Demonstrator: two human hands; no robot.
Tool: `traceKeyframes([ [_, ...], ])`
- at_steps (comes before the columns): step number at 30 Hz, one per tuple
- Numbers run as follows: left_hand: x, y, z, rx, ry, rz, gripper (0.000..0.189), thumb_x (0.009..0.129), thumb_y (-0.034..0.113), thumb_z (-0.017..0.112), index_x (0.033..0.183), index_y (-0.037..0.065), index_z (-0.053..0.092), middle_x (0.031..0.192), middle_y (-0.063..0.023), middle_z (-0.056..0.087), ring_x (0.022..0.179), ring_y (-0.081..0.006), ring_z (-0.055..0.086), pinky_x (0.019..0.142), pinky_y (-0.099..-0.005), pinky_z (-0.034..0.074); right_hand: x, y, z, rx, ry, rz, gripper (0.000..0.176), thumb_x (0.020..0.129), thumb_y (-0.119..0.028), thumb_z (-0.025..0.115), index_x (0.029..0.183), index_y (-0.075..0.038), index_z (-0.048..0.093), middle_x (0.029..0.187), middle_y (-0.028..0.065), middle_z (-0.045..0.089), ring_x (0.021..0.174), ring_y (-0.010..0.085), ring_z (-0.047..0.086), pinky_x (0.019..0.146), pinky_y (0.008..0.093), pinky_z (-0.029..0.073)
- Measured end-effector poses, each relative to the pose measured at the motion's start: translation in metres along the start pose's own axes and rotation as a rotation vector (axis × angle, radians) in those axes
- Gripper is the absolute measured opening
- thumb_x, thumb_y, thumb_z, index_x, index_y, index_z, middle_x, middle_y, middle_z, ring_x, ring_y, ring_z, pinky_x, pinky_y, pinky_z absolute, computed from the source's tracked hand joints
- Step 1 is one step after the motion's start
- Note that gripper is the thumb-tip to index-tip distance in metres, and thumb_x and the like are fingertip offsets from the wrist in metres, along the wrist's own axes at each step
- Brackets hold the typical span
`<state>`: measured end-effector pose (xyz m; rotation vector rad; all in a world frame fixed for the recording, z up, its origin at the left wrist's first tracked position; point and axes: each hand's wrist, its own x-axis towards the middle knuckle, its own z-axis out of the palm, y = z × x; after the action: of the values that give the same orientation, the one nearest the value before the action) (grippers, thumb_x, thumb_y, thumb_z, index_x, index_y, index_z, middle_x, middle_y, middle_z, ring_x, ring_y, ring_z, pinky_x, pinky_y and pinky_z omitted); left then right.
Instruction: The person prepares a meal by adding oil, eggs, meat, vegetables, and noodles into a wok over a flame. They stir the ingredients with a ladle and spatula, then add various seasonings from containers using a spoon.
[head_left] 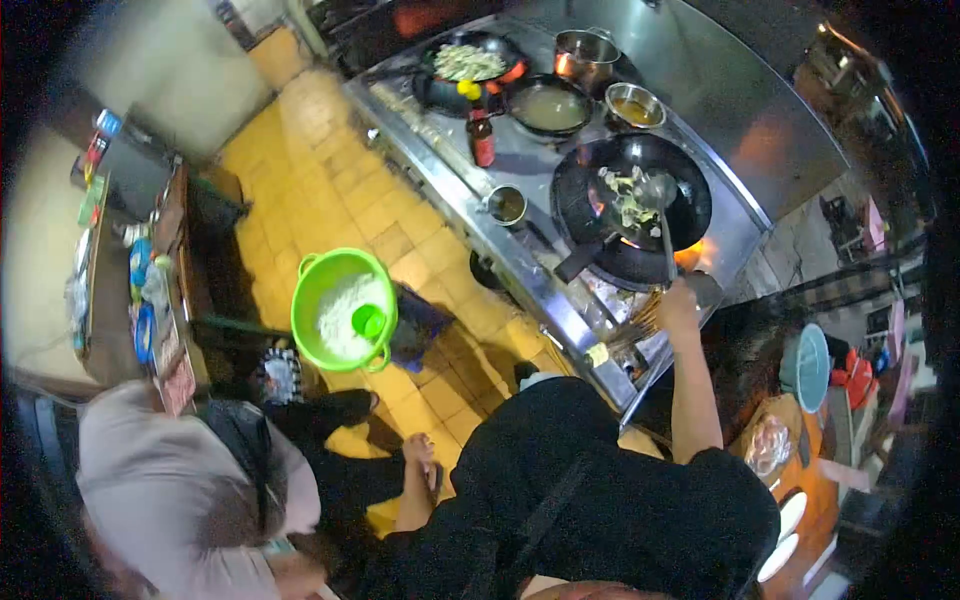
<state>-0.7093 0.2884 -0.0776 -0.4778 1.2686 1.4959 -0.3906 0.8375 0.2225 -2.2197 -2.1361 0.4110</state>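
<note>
Lengthwise, ladle in right hand, bowl end forward

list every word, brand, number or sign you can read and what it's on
No text can be read.
Red label on the dark bottle: too small and blurred.
Pale patch on the stove's front edge: no readable lettering.
Blue item at the left: too blurred.

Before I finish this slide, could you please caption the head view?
The right hand holds a ladle in a wok of food above a flame.
</note>
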Motion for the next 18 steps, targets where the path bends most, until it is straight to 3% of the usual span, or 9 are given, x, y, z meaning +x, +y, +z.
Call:
traceKeyframes([
  [1, 0.025, 0.035, -0.004, -0.246, 0.012, -0.202, 0.034, 0.084, 0.039, 0.039, 0.087, 0.010, 0.057, 0.074, -0.0056, 0.054, 0.061, -0.0273, 0.051, 0.045, -0.0426, 0.041, -0.007, -0.001, 0.002, -0.146, -0.069, -0.067, 0.034, 0.077, -0.020, 0.054, 0.104, 0.000, 0.054, 0.100, 0.0245, 0.057, 0.094, 0.0411, 0.055, 0.082, 0.0433, 0.044],
  [3, 0.033, 0.082, 0.048, 0.646, 0.272, 0.300, 0.017, 0.085, 0.018, 0.045, 0.092, 0.007, 0.055, 0.069, -0.0057, 0.053, 0.055, -0.0175, 0.053, 0.046, -0.0287, 0.044, -0.013, -0.016, -0.021, -0.296, -0.143, -0.131, 0.035, 0.078, -0.020, 0.054, 0.106, 0.000, 0.052, 0.101, 0.0254, 0.057, 0.094, 0.0425, 0.054, 0.083, 0.0438, 0.044],
  [5, 0.031, 0.113, 0.113, 0.455, 0.432, 0.394, 0.015, 0.086, 0.018, 0.047, 0.092, 0.005, 0.053, 0.070, -0.0026, 0.052, 0.054, -0.0144, 0.051, 0.046, -0.0268, 0.043, -0.034, -0.024, -0.073, -0.094, -0.234, -0.168, 0.038, 0.079, -0.021, 0.053, 0.110, 0.001, 0.050, 0.099, 0.0261, 0.057, 0.093, 0.0422, 0.054, 0.083, 0.0445, 0.044],
  [8, 0.022, 0.144, 0.176, 0.457, 0.169, 0.345, 0.023, 0.084, 0.018, 0.054, 0.102, 0.004, 0.052, 0.085, -0.0032, 0.055, 0.066, -0.0107, 0.054, 0.054, -0.0247, 0.043, -0.006, -0.001, -0.039, 0.043, -0.090, -0.272, 0.039, 0.080, -0.024, 0.053, 0.109, 0.001, 0.049, 0.097, 0.0250, 0.058, 0.091, 0.0423, 0.055, 0.081, 0.0450, 0.044],
  [9, 0.022, 0.145, 0.191, 0.592, 0.153, 0.351, 0.031, 0.084, 0.019, 0.055, 0.110, 0.003, 0.051, 0.088, -0.0044, 0.057, 0.066, -0.0109, 0.054, 0.055, -0.0244, 0.043, -0.004, -0.012, -0.022, 0.081, -0.132, -0.055, 0.037, 0.081, -0.025, 0.052, 0.107, 0.000, 0.048, 0.098, 0.0254, 0.057, 0.093, 0.0420, 0.054, 0.082, 0.0453, 0.043],
  [10, 0.012, 0.146, 0.205, 0.715, 0.113, 0.347, 0.036, 0.084, 0.020, 0.055, 0.115, 0.003, 0.049, 0.093, -0.0056, 0.058, 0.069, -0.0123, 0.055, 0.057, -0.0253, 0.044, 0.004, 0.007, 0.018, -0.217, 0.009, -0.243, 0.036, 0.082, -0.026, 0.049, 0.106, 0.001, 0.046, 0.098, 0.0276, 0.056, 0.093, 0.0425, 0.054, 0.081, 0.0460, 0.043],
  [11, 0.003, 0.146, 0.216, 0.821, 0.083, 0.348, 0.041, 0.084, 0.020, 0.055, 0.120, 0.002, 0.047, 0.098, -0.0068, 0.059, 0.071, -0.0137, 0.057, 0.059, -0.0261, 0.045, -0.015, -0.022, -0.003, 0.110, -0.196, -0.144, 0.040, 0.083, -0.028, 0.047, 0.108, 0.003, 0.045, 0.099, 0.0281, 0.056, 0.093, 0.0427, 0.054, 0.081, 0.0467, 0.043],
  [13, 0.022, 0.125, 0.190, 0.823, -0.013, 0.343, 0.040, 0.083, 0.021, 0.056, 0.116, 0.000, 0.050, 0.100, -0.0105, 0.061, 0.079, -0.0174, 0.059, 0.067, -0.0291, 0.048, -0.004, 0.000, 0.037, 0.027, -0.291, -0.228, 0.052, 0.078, -0.024, 0.055, 0.120, 0.005, 0.040, 0.113, 0.0311, 0.047, 0.106, 0.0425, 0.045, 0.093, 0.0447, 0.035],
  [18, 0.003, 0.052, 0.119, 0.962, 0.359, 0.223, 0.032, 0.079, 0.027, 0.056, 0.095, 0.000, 0.061, 0.076, -0.0136, 0.062, 0.062, -0.0182, 0.060, 0.056, -0.0303, 0.047, -0.002, -0.011, 0.032, -0.030, -0.454, -0.337, 0.065, 0.076, -0.034, 0.061, 0.121, 0.009, 0.040, 0.120, 0.0298, 0.044, 0.114, 0.0400, 0.041, 0.096, 0.0400, 0.032],
])
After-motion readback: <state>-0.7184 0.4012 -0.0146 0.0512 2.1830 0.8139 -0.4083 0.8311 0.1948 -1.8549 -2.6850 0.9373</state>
